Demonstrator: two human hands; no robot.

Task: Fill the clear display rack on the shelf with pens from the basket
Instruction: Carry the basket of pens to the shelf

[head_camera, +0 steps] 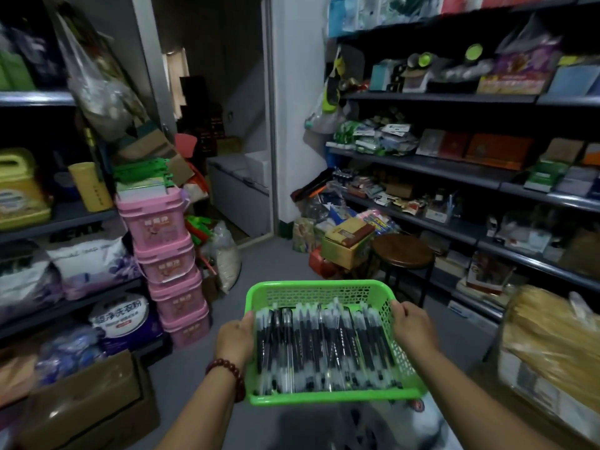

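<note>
Left hand and right hand grip basket sides.

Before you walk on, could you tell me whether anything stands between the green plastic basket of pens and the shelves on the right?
Yes: a round dark wooden stool stands beyond the green plastic basket, in front of the lower right-hand shelves, with cardboard boxes beside it. I cannot pick out the clear rack.

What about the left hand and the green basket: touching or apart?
Touching. The head view shows the left hand gripping the left rim of the green basket, thumb over it. The right hand grips the opposite rim.
</note>
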